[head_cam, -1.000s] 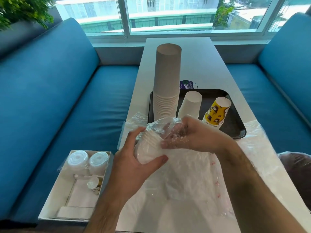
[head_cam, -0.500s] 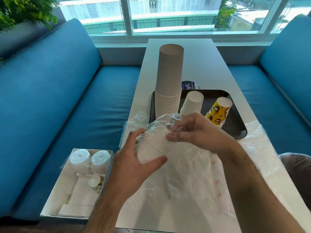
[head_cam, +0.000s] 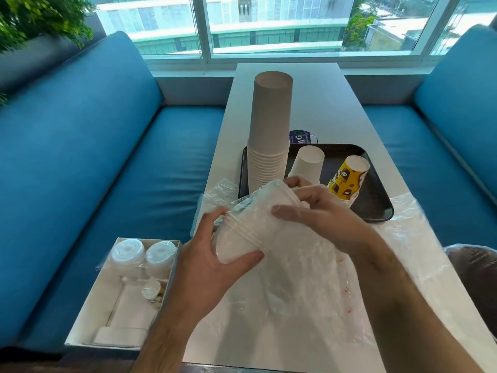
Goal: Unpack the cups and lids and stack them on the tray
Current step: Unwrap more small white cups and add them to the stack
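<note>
Head view: I see the left hand (head_cam: 212, 254) gripping the wide end of a nested stack of white cups in clear plastic wrap (head_cam: 252, 224), held over the white table (head_cam: 317, 103). The right hand (head_cam: 322, 211) pinches the wrap at the stack's 1 o'clock end. The black rectangular tray (head_cam: 376, 208), at 1 o'clock just beyond, carries a tall stack of upturned grey paper cups (head_cam: 270, 130).

One head-worn wide-angle view; looks forward and down along the table (head_cam: 322, 103); close over both hands.

Left hand (head_cam: 212, 254) gripping, right hand (head_cam: 320, 211) pinching, fingers curled
</note>
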